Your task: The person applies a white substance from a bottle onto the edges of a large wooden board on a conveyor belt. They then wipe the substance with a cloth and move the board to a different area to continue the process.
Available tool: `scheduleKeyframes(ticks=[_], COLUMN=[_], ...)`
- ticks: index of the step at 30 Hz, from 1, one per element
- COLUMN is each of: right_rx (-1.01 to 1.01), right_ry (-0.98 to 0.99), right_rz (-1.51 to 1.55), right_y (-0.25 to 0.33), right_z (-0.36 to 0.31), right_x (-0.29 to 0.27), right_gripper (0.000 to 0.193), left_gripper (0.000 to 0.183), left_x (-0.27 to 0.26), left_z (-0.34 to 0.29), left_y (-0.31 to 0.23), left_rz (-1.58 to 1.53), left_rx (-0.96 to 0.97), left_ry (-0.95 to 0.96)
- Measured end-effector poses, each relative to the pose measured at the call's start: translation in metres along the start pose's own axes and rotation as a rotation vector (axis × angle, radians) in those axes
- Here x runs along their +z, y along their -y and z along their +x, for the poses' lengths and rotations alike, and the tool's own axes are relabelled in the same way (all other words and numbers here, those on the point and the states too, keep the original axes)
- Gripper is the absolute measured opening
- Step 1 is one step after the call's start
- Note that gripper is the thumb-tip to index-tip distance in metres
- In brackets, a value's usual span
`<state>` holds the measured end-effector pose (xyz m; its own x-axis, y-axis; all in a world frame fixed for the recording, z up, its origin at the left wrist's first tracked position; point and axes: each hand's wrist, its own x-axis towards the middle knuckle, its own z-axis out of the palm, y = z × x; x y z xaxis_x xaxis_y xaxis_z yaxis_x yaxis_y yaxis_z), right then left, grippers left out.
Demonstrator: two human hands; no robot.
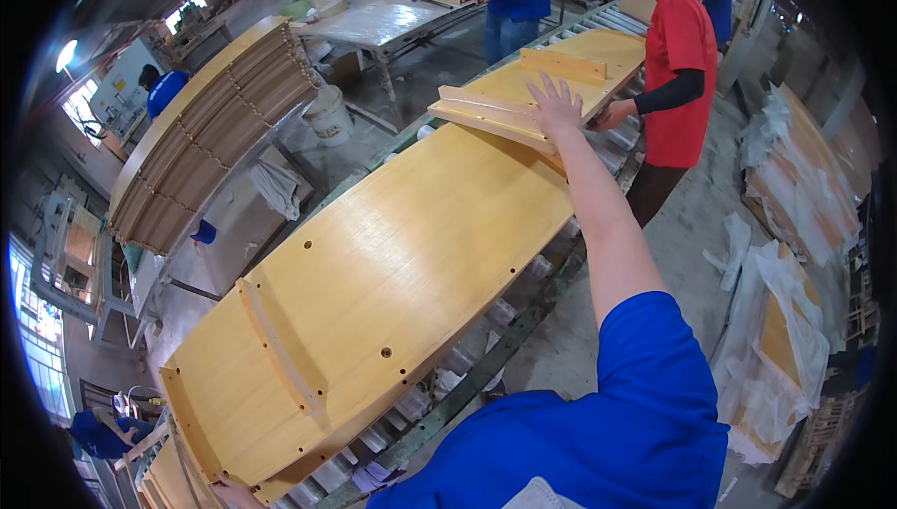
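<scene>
Nearest me, my left hand (235, 493) is at the near corner of the lower panel (411, 229), mostly cut off by the bottom of my view; I cannot tell whether that grip is pinching the wood or only resting there. The lower panel lies aslant on a roller conveyor (505, 352), with 1 batten (271, 341) across it and an end strip (187, 423) along its near end.

Farther out, my right hand (558, 112) has its fingers spread beside a rail (491, 109) on the upper panel (512, 82); that grip pinches nothing. The upper panel overlaps the lower panel's far end, and a red-shirted co-worker (680, 79) has a hand (614, 115) at its right edge.

That overlap worries me: if the rollers let either panel slide, the surfaces could scrape or fingers get trapped. Uneven pushing by 2 people could skew the upper panel.

Beyond, a stack of curved boards (224, 126) stands left. I can read no brand or label on either panel; any lettering on the shirts is too small for me.
</scene>
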<state>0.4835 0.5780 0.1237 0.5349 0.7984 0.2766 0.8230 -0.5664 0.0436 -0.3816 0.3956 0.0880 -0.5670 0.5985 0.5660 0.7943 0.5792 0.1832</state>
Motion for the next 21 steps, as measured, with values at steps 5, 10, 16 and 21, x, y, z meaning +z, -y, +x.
scheduleKeyframes(ticks=[5,10,16,21], right_rx=[0.082,0.238,0.409,0.339], right_ry=[-0.151,-0.377,0.148,0.233], right_rz=[0.144,0.998,2.765,2.864], right_y=[-0.026,-0.05,-0.051,-0.05], right_z=[-0.018,-0.077,-0.159,-0.219], right_x=[0.02,0.052,0.036,0.042], right_gripper=[0.064,0.059,0.063,0.066], left_gripper=[0.045,0.051,0.043,0.041], left_x=[0.001,0.012,-0.001,-0.007], left_z=[-0.001,-0.007,-0.015,-0.015], left_y=[-0.003,-0.013,-0.011,0.003], left_rz=[-0.264,-0.212,-0.376,-0.29], left_rx=[-0.122,0.223,-0.24,-0.101], left_ry=[0.119,-0.168,0.138,0.075])
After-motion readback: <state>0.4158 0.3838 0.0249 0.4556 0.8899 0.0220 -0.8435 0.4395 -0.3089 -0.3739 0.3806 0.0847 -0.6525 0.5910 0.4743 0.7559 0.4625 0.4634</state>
